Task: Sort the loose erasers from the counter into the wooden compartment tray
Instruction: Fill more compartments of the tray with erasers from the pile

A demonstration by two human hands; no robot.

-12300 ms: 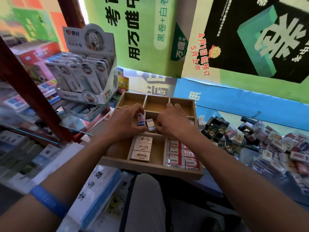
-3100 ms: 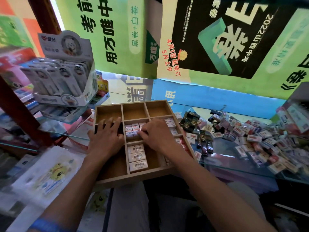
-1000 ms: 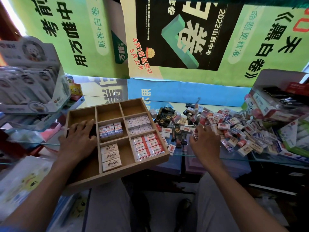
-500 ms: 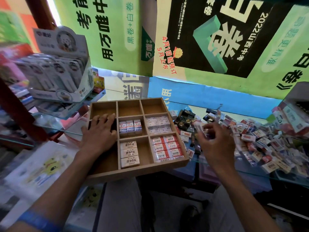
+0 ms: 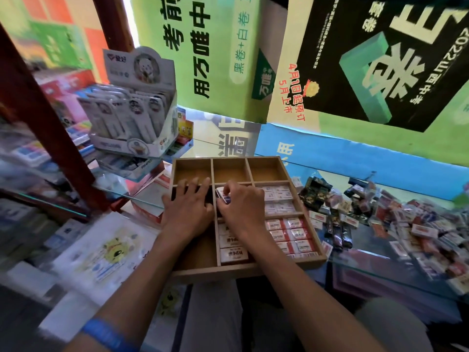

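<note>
Head view, looking down from the person's own eyes. A shallow wooden compartment tray (image 5: 250, 269) of pale, smooth wood, split by thin dividers into a grid of square and oblong cells, sits at the centre of the frame, seemingly half on a glass counter (image 5: 396, 271) and half over the person's lap.

The left hand (image 5: 189, 208) lies flat on the tray's left column, fingers straight and spread, probably to steady the tray.

The right hand (image 5: 239, 208) hovers over the middle cell, its fingers and thumb pinched on a small boxy eraser (image 5: 223, 194) with a white and dark wrapper, likely lowering it in beside its own kind.

The cells nearest the person and at centre right hold neat rows of flat rectangular erasers in glossy paper sleeves, red-and-white in the lower right cell (image 5: 291, 236). The three top cells look empty.

At the right of the frame a jumbled heap of loose erasers (image 5: 396, 219), small wrapped blocks in mixed colours, covers the counter, so much sorting appears to remain.
</note>
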